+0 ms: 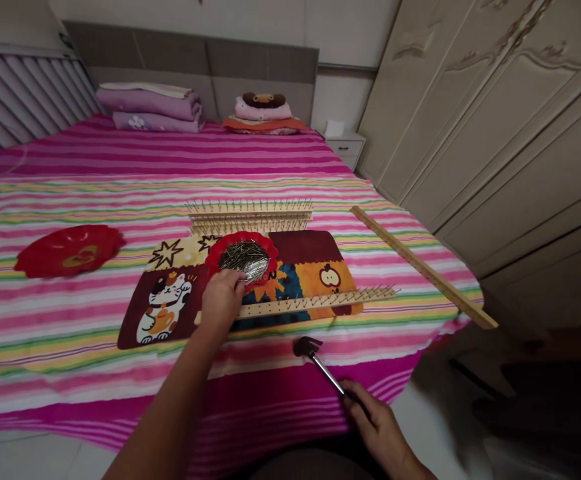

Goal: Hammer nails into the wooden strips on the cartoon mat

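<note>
My left hand (221,298) is at the near edge of a red scalloped bowl (211,260) full of loose metal nails (250,257). Its fingers are curled together by the nails; what they pinch, if anything, is too small to make out. Just in front of that hand, a pale wooden strip (270,308) with a row of holes lies across a patterned mat (165,313); nails stand along its right part. Low on the right, my right hand (375,420) is wrapped round the black handle of a claw hammer (327,373), its dark head above the bed's near edge.
Nail-studded wooden strips (250,217) lie behind the bowl. A bare wooden strip (420,267) slants toward the bed's right edge. At left is a red scalloped dish (70,252). Folded bedding (150,110) sits by the headboard; a wardrobe (470,120) stands at right.
</note>
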Demonstrator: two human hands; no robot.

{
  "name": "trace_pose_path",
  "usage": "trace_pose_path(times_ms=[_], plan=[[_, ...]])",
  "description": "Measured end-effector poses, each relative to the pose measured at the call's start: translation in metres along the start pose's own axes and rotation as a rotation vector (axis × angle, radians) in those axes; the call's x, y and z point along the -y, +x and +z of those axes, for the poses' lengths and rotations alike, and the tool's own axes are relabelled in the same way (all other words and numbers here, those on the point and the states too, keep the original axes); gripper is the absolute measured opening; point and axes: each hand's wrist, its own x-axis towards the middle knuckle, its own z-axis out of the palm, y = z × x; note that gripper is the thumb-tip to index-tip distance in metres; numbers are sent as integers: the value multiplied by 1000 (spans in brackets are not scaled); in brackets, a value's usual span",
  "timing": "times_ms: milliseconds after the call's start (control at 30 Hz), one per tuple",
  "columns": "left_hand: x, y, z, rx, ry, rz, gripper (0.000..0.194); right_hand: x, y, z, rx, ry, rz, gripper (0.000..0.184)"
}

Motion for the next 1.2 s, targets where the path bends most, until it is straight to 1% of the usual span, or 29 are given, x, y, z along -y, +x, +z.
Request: trace_pose_path(times_ms=[67,133,200,267,333,467,633,700,767,833,933,1033,1100,1200], plan=[[4,19,-9,110,231,-22,25,-3,1,2,12,2,9,27],[5,36,-12,245,386,-64,26,-1,4,2,31,6,18,28],[5,48,-11,351,457,-102,25,2,6,2,38,4,27,29],[6,55,-9,408,479,-111,25,4,7,1,38,0,35,29],[9,57,-8,425,473,-86,24,5,7,1,39,2,39,29],[20,55,-11,411,437,-27,25,4,7,2,41,9,42,29],[27,53,-19,401,377,-10,25,5,8,2,47,-2,37,28],[28,52,-23,393,283,-48,22,4,7,2,38,0,33,27],[28,49,-27,371,125,-102,20,4,7,2,35,1,33,26],[28,44,-29,339,-94,-144,19,3,7,2,36,3,31,26],[22,32,-29,301,-496,-201,20,4,8,2,45,10,31,26],[13,17,-27,323,-849,-302,30,8,8,2,46,17,27,25],[9,7,-26,347,-995,-389,31,11,9,1,44,24,21,25],[6,-3,-25,364,-1136,-485,33,13,9,1,49,36,20,25]])
